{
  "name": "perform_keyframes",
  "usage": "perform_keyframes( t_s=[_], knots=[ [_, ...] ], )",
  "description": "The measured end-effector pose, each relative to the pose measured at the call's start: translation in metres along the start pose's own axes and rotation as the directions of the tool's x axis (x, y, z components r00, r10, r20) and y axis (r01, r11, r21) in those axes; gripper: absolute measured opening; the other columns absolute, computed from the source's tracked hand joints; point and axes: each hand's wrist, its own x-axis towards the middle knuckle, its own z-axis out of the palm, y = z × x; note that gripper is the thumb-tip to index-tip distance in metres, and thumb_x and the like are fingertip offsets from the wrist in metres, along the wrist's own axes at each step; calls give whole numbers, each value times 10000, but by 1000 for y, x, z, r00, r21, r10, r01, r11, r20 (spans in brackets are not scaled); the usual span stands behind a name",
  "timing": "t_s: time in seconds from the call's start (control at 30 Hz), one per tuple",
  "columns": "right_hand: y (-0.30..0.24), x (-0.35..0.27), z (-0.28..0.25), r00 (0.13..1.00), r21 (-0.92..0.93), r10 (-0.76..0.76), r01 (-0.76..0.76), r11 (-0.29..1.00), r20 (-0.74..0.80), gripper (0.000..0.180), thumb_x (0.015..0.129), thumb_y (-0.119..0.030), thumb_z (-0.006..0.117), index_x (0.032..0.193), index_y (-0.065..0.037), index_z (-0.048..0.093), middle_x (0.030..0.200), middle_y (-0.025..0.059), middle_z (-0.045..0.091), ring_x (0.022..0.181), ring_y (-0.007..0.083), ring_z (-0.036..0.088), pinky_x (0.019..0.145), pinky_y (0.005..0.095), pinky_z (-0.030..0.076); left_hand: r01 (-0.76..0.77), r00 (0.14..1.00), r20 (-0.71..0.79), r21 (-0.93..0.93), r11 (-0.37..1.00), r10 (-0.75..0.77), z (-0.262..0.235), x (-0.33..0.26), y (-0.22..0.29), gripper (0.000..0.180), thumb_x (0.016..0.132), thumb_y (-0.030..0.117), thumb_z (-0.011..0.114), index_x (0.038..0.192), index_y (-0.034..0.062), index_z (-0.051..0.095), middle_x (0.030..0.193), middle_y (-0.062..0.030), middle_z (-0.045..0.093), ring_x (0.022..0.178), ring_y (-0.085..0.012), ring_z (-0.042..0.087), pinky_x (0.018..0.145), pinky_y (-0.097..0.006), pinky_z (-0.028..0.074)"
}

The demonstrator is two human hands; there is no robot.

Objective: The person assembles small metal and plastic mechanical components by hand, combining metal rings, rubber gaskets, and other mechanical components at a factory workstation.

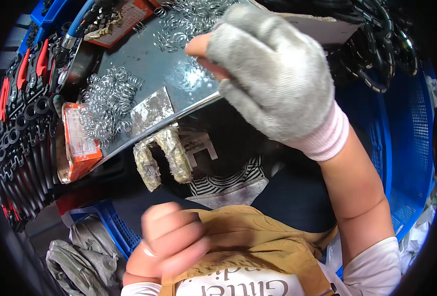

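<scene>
My right hand (273,74), in a grey-white glove with bare thumb and fingertip showing, is above the front edge of the metal worktop (152,61). Its fingers are curled together; whatever is between them is hidden. Just beyond it lies a loose pile of small coil springs (184,24). My bare left hand (171,237) is low, in front of my tan apron (238,227), blurred by motion. Its fingers are folded in, and a small dark patch shows beside them. Two tape-wrapped handles (178,155) jut from the worktop's edge between the hands.
Another spring heap (111,101) sits at the worktop's left, beside an orange-and-white box (78,135). Black and red hand tools (23,118) crowd the far left. Dark curved metal parts (376,44) fill the upper right, above a blue crate (406,148). Grey sacking (83,251) lies lower left.
</scene>
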Motion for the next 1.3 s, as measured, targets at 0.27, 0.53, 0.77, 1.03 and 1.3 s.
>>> perform_keyframes(
  t_s=[0.27,0.53,0.77,1.03,1.3],
  knots=[
    [-15,20,-41,975,-61,100,-89,994,198,196,769,-59,727,963,-62,699,892,103,662,748,273,682,616,353,575,793,498,569,7,609,-654,165,-133,-56,531,994,383,592,1354,-6,548,1303,-259,604,1235,-421,562,1063,-417,445],
    [-6,13,-54,911,-95,75,-39,995,406,368,692,-27,741,1056,-70,712,953,132,633,833,308,662,702,379,563,947,-86,943,178,268,-323,216,-206,-92,854,1028,665,269,1533,-20,335,1563,-245,385,1464,-352,361,1206,-360,258],
    [1,9,-54,870,-177,189,-120,977,455,397,664,5,727,1054,-70,738,901,102,627,809,277,648,709,357,547,951,-241,955,268,156,-173,202,-185,-86,947,1014,701,256,1540,-86,237,1592,-283,302,1510,-352,264,1219,-375,228],
    [-11,8,-19,937,-66,186,-174,982,294,386,670,46,743,1032,-88,726,958,99,613,803,254,637,698,350,555,972,26,920,68,224,-390,206,-198,-95,768,1027,559,447,1501,-38,356,1515,-306,408,1432,-396,388,1170,-413,330],
    [-14,31,16,910,5,176,-191,982,376,198,871,-63,621,1053,6,584,956,198,603,757,258,707,665,335,590,747,533,743,-189,637,-405,61,-41,-23,264,955,227,664,1149,52,705,932,-178,698,884,-373,678,806,-406,551]
  ],
)
